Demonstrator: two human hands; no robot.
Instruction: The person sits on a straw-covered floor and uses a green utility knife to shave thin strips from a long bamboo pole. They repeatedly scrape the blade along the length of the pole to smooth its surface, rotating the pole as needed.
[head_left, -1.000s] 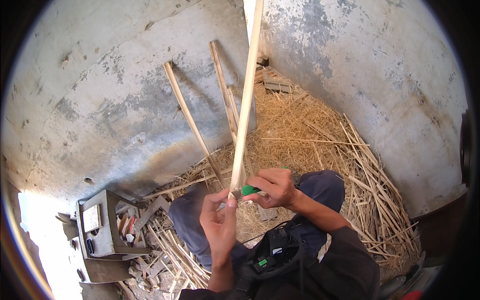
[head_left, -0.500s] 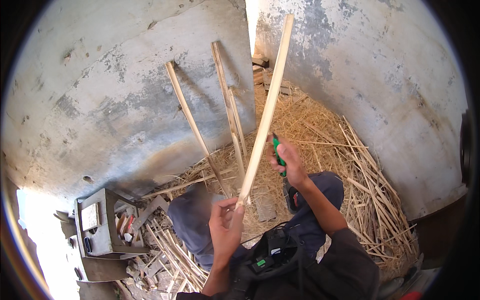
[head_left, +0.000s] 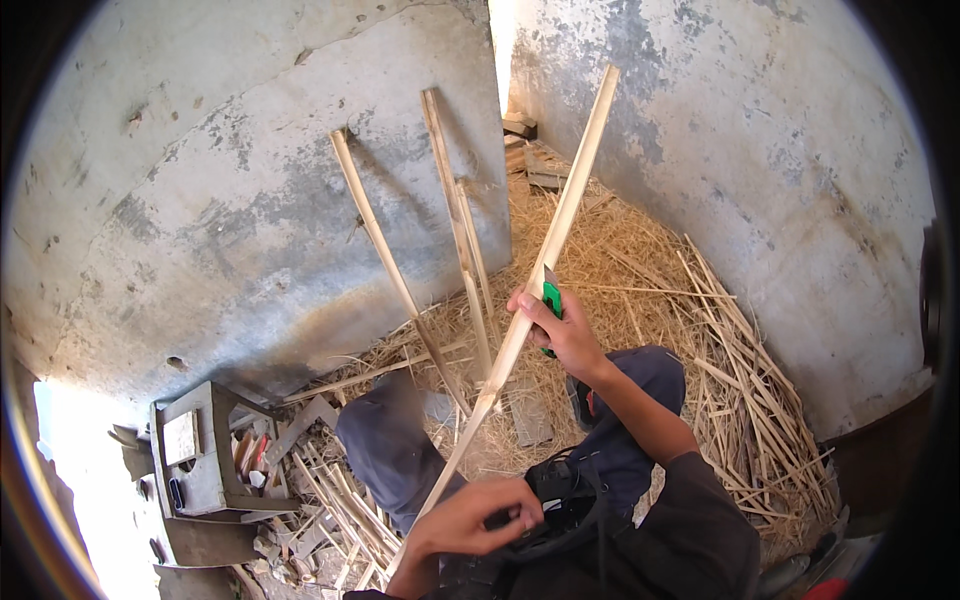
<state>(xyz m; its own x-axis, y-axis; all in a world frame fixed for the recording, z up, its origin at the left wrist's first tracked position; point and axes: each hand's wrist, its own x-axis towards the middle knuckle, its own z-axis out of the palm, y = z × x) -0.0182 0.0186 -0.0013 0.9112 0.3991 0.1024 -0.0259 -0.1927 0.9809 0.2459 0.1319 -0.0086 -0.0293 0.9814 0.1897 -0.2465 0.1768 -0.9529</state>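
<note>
A long pale bamboo strip [head_left: 568,215] slants from the upper right down to my lap, with a node partway along it. My right hand [head_left: 562,335] is closed round the strip near its middle and also grips a green utility knife [head_left: 551,298], its blade pointing up beside the strip. Low over my lap is my left hand [head_left: 478,517], fingers loosely curved with a gap between thumb and fingers and nothing seen in them. The strip's lower end runs down past my left wrist, where the forearm partly hides it.
Several bamboo lengths [head_left: 375,225] lean on the left wall [head_left: 250,200]. Straw-like shavings [head_left: 640,250] cover the floor. A heap of split strips [head_left: 755,400] lies at right, with more strips [head_left: 345,500] at lower left by a grey wooden stool [head_left: 215,455] lying on its side.
My left hand has let go of the strip and dropped toward my lap. My right hand has closed on the strip, knife still in it. The strip has shifted downward and tilted further right.
</note>
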